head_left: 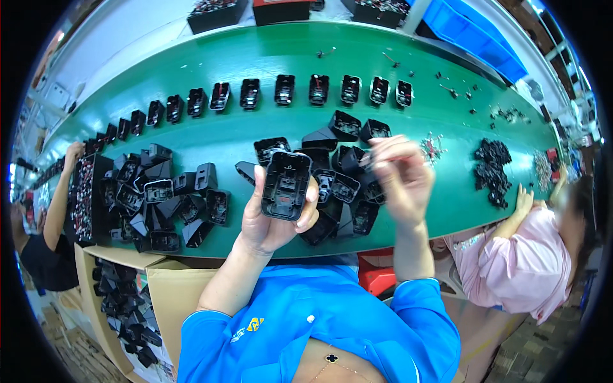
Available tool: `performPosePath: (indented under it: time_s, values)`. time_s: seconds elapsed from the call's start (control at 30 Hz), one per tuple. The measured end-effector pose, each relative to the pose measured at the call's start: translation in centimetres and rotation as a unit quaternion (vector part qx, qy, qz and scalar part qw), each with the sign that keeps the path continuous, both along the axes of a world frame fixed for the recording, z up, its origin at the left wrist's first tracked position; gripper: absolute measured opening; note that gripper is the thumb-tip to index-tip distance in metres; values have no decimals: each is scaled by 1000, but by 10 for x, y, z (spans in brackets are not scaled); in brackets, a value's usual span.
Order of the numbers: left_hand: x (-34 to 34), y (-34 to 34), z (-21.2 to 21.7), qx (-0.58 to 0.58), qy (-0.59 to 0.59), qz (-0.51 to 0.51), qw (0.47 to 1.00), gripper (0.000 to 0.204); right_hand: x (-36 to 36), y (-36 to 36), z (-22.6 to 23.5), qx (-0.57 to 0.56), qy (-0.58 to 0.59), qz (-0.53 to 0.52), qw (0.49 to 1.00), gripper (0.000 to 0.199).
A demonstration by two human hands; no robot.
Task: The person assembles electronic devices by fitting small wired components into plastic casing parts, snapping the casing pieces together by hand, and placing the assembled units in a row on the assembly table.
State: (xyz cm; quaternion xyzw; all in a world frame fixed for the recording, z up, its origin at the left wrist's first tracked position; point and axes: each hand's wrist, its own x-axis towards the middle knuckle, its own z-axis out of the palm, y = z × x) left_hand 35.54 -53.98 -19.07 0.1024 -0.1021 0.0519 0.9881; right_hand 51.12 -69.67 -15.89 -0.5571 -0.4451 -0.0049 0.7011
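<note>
The left hand (269,231) clasps the black case (287,185) over the near part of the surface (223,135), long axis near to far, the right hand (405,182) apart rightward, too blurred to tell any pinch.

Black housing (287,185), open side in view

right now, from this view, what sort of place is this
Probably a factory assembly workshop: a long row of matching black housings lies on a big green worktable, with a person in pink and another in black beside it.
</note>
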Motion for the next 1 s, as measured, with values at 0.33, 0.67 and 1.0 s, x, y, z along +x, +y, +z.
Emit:
performPosePath:
  time_s: [0.33, 0.67, 1.0]
  values:
    - [-13, -8, 24, 295, 155, 150, 931, 60, -66, 28, -10, -2, 141, 83, 987, 12]
    - [-9, -3, 21, 387, 187, 194, 882, 60, -73, 31, -3, -131, -43, -21, 990, 12]
    - [-2, 4, 22, 366, 179, 198, 892, 51, -64, 32, -16, -168, -74, -53, 982, 17]
